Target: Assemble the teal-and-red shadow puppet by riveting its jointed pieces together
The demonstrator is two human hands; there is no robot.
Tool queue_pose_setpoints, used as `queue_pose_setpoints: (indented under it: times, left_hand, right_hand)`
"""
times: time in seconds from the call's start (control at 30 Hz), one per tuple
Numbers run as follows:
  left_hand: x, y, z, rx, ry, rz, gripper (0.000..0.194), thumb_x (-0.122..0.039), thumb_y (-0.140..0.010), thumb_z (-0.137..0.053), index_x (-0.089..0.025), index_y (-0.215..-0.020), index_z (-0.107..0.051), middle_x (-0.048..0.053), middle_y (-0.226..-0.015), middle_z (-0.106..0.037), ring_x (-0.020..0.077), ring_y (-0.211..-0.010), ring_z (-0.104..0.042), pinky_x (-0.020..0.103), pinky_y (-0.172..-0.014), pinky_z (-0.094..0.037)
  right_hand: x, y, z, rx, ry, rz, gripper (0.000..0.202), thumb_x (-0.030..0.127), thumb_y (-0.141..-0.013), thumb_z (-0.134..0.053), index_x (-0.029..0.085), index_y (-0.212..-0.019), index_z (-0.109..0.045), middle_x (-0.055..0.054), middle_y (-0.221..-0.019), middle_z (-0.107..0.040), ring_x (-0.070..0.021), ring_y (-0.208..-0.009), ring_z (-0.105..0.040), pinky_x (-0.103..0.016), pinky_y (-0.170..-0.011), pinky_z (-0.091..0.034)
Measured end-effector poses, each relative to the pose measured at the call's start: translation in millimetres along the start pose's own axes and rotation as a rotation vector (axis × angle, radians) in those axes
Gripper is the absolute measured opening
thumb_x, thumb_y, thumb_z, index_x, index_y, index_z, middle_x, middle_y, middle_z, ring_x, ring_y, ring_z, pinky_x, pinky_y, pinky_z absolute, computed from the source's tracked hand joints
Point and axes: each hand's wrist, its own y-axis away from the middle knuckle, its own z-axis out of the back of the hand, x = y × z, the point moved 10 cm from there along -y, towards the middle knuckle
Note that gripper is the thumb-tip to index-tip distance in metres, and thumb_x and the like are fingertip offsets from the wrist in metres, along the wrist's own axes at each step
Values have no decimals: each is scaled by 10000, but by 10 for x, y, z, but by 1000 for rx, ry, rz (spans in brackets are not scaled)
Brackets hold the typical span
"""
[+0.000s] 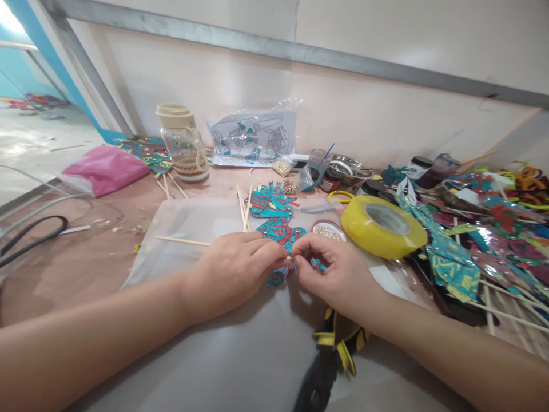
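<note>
At centre, your right hand pinches a tiny pale tip between thumb and forefinger; your left hand meets it, though you cannot tell its grip. Blue-and-red cut-outs lie beneath and just beyond, partly hidden by your hands. Print inside the yellow tape roll is illegible; the lower edge crops a black-and-yellow object.
</note>
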Motion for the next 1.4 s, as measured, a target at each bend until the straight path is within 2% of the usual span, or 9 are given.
queue_pose_setpoints:
  times: [0.17, 0.27, 0.33, 0.43, 0.63, 0.87, 1.03, 1.3, 1.4]
  left_hand:
    - [-88, 2, 8, 43, -84, -88, 138, -159, -951, -457, -170, -895, -583, -5, -753, -652, 173, -665, -549, 293, -621, -417]
    - [-52, -26, 30, 31, -43, -57, 144, -158, -949, -460, -163, -903, -597, 4, -747, -643, 175, -669, -539, 288, -623, -429]
    - [1, -46, 35, 10, 36, -12, 125, -165, -943, -479, -151, -935, -603, 20, -794, -652, 176, -725, -559, 286, -682, -458]
    - [65, -63, 27, -16, 110, 37, 142, -169, -951, -467, -132, -972, -602, 46, -879, -667, 180, -821, -589, 296, -787, -476]
    - [96, -51, -3, 29, 62, 74, 213, -210, -973, -413, -157, -934, -615, 4, -730, -658, 157, -639, -602, 272, -585, -431]
    - [118, -22, -65, 70, 87, 103, 261, -283, -986, -402, -162, -928, -625, 4, -722, -668, 166, -630, -631, 285, -571, -430]
    - [121, -8, -101, 90, 119, 100, 266, -290, -992, -384, -163, -959, -616, 11, -775, -695, 168, -672, -654, 279, -598, -447]
    - [106, 2, -96, 93, 133, 98, 259, -291, -993, -383, -168, -947, -606, 11, -772, -697, 160, -674, -654, 264, -597, -445]
    - [105, 10, -95, 88, 123, 92, 258, -287, -995, -381, -171, -944, -606, 11, -774, -698, 159, -681, -655, 263, -603, -445]
  right_hand:
    - [-182, -16, -118, 85, -244, -180, 44, 216, -800, -530, 190, -767, -543, 49, -636, -517, -86, -554, -457, -199, -493, -368]
    - [-241, -27, -169, 122, -315, -228, 77, 254, -827, -525, 188, -789, -536, 40, -645, -534, -93, -563, -468, -213, -507, -370]
    - [-249, -35, -153, 111, -329, -224, 87, 262, -841, -517, 189, -796, -530, 39, -646, -541, -96, -571, -479, -217, -517, -375]
    - [-200, -43, -62, 55, -296, -153, 97, 245, -867, -483, 190, -809, -538, 38, -660, -547, -100, -600, -504, -220, -549, -402]
    - [66, -13, 158, -80, 51, 111, 64, 148, -827, -543, 189, -843, -590, 42, -709, -609, -79, -644, -558, -182, -603, -430]
    - [188, 31, 152, -110, 206, 238, 92, 110, -805, -556, 194, -822, -589, 51, -691, -623, -70, -614, -570, -157, -575, -431]
    - [300, 65, 146, -164, 295, 364, 104, 109, -801, -546, 195, -833, -595, 34, -710, -644, -89, -637, -582, -182, -621, -452]
    - [270, 115, 111, -138, 361, 377, 85, 150, -836, -522, 208, -830, -584, 12, -737, -655, -116, -663, -583, -227, -642, -461]
    - [279, 34, 58, -117, 369, 362, 91, 171, -846, -511, 214, -833, -590, 1, -752, -664, -130, -675, -591, -247, -649, -467]
